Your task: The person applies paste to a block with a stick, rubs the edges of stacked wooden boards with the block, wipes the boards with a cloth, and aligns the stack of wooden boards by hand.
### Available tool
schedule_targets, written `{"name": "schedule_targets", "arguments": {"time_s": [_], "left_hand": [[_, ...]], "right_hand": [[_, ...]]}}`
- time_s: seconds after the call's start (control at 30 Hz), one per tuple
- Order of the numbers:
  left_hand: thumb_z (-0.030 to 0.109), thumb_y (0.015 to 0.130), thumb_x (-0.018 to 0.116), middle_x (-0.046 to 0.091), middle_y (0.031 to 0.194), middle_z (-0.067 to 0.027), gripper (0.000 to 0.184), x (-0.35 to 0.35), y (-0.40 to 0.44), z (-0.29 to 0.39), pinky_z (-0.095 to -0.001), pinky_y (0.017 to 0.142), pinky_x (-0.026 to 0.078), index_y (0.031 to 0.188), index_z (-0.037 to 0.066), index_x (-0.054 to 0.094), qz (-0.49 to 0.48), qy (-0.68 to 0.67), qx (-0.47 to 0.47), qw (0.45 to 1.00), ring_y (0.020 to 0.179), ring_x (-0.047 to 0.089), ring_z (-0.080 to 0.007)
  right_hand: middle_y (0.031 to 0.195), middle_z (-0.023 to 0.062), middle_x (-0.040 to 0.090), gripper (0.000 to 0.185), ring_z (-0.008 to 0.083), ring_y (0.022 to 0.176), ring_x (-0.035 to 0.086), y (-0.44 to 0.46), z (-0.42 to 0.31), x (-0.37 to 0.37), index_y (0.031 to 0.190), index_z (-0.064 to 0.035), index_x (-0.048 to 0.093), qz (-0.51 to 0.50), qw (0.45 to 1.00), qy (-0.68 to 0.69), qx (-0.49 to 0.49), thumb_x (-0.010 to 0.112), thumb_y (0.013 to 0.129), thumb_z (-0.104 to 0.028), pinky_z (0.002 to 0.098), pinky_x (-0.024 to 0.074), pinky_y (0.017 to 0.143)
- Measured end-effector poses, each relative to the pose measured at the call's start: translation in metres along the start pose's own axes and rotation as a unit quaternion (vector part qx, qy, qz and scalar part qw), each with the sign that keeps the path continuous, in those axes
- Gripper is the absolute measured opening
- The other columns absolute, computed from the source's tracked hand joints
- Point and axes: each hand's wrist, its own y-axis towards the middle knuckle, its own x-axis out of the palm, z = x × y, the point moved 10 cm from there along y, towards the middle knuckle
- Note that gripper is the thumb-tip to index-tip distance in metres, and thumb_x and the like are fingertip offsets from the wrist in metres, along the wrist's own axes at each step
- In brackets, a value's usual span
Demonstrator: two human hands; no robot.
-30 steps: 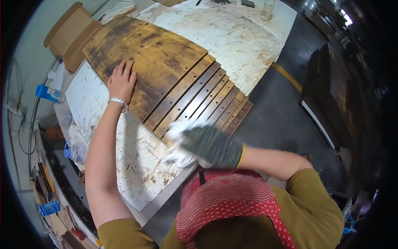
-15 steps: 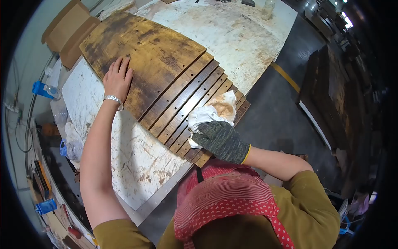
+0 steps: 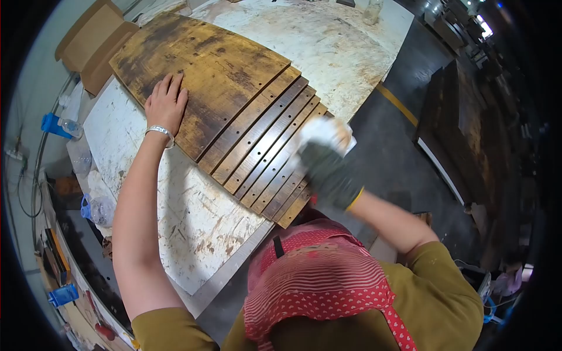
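Observation:
My left hand (image 3: 165, 106), bare with a bracelet at the wrist, lies flat with spread fingers on the top board of a fanned stack of brown wooden boards (image 3: 216, 76). The lower boards step out toward the right, their edges dotted with small dark holes. My right hand (image 3: 328, 172), in a dark grey glove with a yellow cuff, is blurred by motion. It holds a crumpled white cloth (image 3: 325, 136) with brown stains at the stack's right end. The cloth covers the far corners of the lowest boards.
The stack lies on a stained white table (image 3: 193, 234). An open cardboard box (image 3: 96, 44) stands at the back left. Blue-topped bottles (image 3: 71, 127) are along the left side. Dark stacked panels (image 3: 462, 128) stand on the floor at right. A clear bottle (image 3: 373, 11) is at the back.
My right hand first swept from the near left edge onto the stepped boards, then moved right and away with the cloth. My left hand stays on the top board.

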Motion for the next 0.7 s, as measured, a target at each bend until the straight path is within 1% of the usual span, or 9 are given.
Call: {"name": "schedule_targets", "arguments": {"time_s": [0.07,0.13,0.17,0.3,0.37,0.43,0.57,0.6,0.7], "left_hand": [[0.04,0.094,0.035,0.035,0.143,-0.0054,0.048,-0.002,-0.002,-0.003,-0.0421,0.108,0.023,0.137,0.02,0.039,-0.003,0.001,-0.007,1.0,0.132,0.03,-0.0248],[0.04,0.094,0.034,0.034,0.144,-0.0053,0.048,0.0,0.0,0.0,-0.0423,0.108,0.022,0.137,0.02,0.038,-0.008,-0.004,0.003,1.0,0.132,0.03,-0.0241],[0.04,0.094,0.034,0.034,0.144,-0.0053,0.048,-0.002,-0.001,0.002,-0.0423,0.108,0.022,0.137,0.02,0.038,-0.002,-0.007,0.008,1.0,0.132,0.03,-0.0241],[0.042,0.094,0.032,0.033,0.144,-0.0047,0.05,0.006,0.001,-0.002,-0.043,0.108,0.022,0.138,0.02,0.038,-0.026,0.004,-0.014,1.0,0.132,0.03,-0.024],[0.042,0.094,0.033,0.034,0.144,-0.0049,0.049,0.006,0.002,-0.004,-0.0427,0.107,0.023,0.138,0.02,0.038,-0.005,0.0,0.008,1.0,0.133,0.03,-0.0242],[0.042,0.094,0.033,0.034,0.144,-0.005,0.049,0.004,-0.001,-0.002,-0.0427,0.107,0.023,0.138,0.02,0.039,-0.008,0.003,0.001,1.0,0.133,0.03,-0.0245],[0.042,0.094,0.033,0.034,0.144,-0.0049,0.049,0.001,-0.001,-0.002,-0.0425,0.108,0.023,0.138,0.021,0.038,-0.01,0.006,-0.005,1.0,0.133,0.03,-0.0249],[0.042,0.094,0.032,0.034,0.144,-0.0048,0.049,0.002,-0.001,-0.002,-0.0425,0.108,0.023,0.138,0.021,0.038,-0.01,0.009,-0.004,1.0,0.133,0.03,-0.0247],[0.042,0.094,0.032,0.033,0.145,-0.0046,0.049,0.003,0.001,-0.002,-0.0426,0.108,0.022,0.138,0.021,0.037,-0.014,0.013,-0.005,1.0,0.133,0.029,-0.0245]], "right_hand": [[0.094,0.0176,0.056,0.033,0.0304,0.088,0.057,-0.009,-0.095,-0.02,0.105,0.0049,0.051,0.042,0.983,0.131,-0.12,0.053,0.077,-0.011,0.0371,0.0474,0.081],[0.113,0.0111,0.056,0.033,0.0261,0.104,0.056,-0.02,-0.16,0.055,0.105,-0.0076,0.061,-0.367,0.884,0.275,-0.089,0.059,0.073,-0.012,0.0358,0.0471,0.085],[0.109,0.0122,0.058,0.034,0.025,0.099,0.057,-0.019,-0.189,0.031,0.104,-0.0097,0.061,-0.283,0.862,0.353,-0.229,0.061,0.07,-0.01,0.0332,0.048,0.083],[0.107,0.0142,0.058,0.044,0.0276,0.1,0.056,-0.024,-0.106,0.011,0.111,-0.0086,0.06,-0.367,0.745,0.557,0.009,0.062,0.068,-0.009,0.034,0.0459,0.086],[0.111,0.0129,0.056,0.043,0.0275,0.106,0.053,0.008,-0.032,-0.079,0.112,-0.0068,0.06,-0.091,0.856,0.507,0.035,0.063,0.07,-0.011,0.0363,0.0438,0.089],[0.115,0.0162,0.054,0.025,0.0189,0.095,0.057,-0.024,0.059,-0.066,0.103,-0.0031,0.058,0.083,0.861,0.457,0.21,0.062,0.08,-0.01,0.0282,0.0485,0.081],[0.117,0.015,0.054,0.037,0.0246,0.102,0.057,-0.014,-0.049,-0.045,0.115,-0.0018,0.051,-0.028,0.993,0.084,-0.074,0.058,0.081,-0.015,0.0373,0.0467,0.089],[0.115,0.0132,0.055,0.035,0.0237,0.1,0.059,-0.03,-0.058,0.003,0.111,-0.0035,0.055,-0.05,0.969,0.241,-0.022,0.058,0.079,-0.017,0.0364,0.0469,0.089],[0.103,0.0119,0.06,0.028,0.0229,0.093,0.061,-0.031,-0.058,0.005,0.103,-0.0058,0.061,-0.024,0.989,0.097,-0.108,0.059,0.077,-0.015,0.0357,0.0493,0.082]]}}
